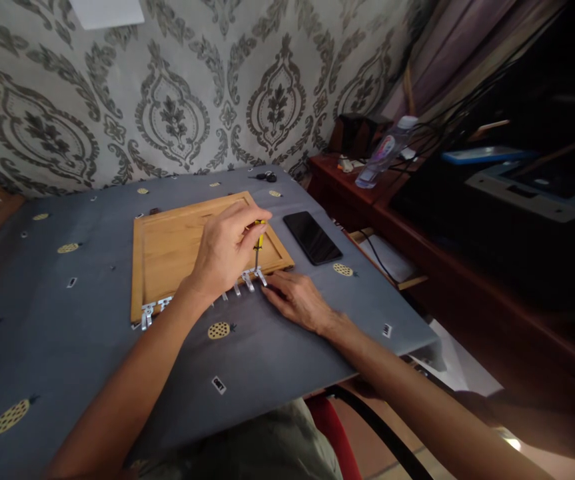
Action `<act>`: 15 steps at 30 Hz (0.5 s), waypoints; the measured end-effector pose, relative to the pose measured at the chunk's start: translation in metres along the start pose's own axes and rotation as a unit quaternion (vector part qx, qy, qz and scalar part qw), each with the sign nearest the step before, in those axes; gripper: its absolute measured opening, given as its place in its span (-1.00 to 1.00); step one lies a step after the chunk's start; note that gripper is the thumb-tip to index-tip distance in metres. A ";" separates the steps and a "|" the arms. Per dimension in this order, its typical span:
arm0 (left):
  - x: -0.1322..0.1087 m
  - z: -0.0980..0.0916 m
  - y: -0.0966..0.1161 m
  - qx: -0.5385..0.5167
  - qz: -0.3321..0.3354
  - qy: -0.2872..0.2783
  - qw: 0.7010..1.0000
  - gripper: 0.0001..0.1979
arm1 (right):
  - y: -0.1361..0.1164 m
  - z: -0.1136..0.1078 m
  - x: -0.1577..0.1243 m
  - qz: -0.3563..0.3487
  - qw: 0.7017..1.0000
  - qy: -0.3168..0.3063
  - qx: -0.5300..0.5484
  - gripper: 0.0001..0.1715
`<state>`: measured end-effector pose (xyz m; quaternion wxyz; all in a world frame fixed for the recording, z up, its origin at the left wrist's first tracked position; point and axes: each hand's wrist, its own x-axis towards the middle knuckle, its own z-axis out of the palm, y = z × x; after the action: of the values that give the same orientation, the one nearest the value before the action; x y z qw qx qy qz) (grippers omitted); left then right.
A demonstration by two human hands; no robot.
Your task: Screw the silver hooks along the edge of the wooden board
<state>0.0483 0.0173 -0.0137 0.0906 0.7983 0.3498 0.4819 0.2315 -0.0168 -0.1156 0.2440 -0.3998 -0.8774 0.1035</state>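
Observation:
My left hand (226, 248) is closed around a small screwdriver (258, 240) with a yellow and black handle. The screwdriver stands upright, its tip down on a metal hook bracket (261, 277) at the near right corner of a framed wooden panel (167, 247). Several similar silver hooks line the panel's near edge, some hidden behind my left hand and wrist; others (147, 315) show at the left end. My right hand (297, 299) rests on the table by that corner, fingers stretched out, with fingertips at the bracket's end and the panel edge.
A black phone (312, 237) lies right of the panel on the patterned grey tablecloth (92, 373). Keys (267, 177) lie at the back. On the red-brown desk (337, 177) to the right stands a tilted-looking plastic bottle (384, 153), near cables. A patterned wall (227, 80) rises behind.

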 end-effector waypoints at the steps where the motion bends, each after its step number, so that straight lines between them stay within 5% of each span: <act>1: 0.000 -0.001 0.000 -0.004 0.000 -0.007 1.000 -0.83 | 0.000 0.000 0.000 0.000 1.000 0.000 0.000 -0.78; 8: -0.001 0.002 -0.001 0.002 -0.007 -0.024 1.000 -0.87 | 0.000 -0.001 -0.001 -0.004 1.000 0.007 0.007 -0.78; 15: 0.000 0.001 0.001 0.017 0.003 0.018 1.000 -0.92 | 0.000 0.000 0.000 -0.002 1.000 0.004 0.009 -0.77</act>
<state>0.0498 0.0167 -0.0144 0.0691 0.7917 0.3571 0.4907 0.2316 -0.0170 -0.1161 0.2508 -0.3966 -0.8763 0.1094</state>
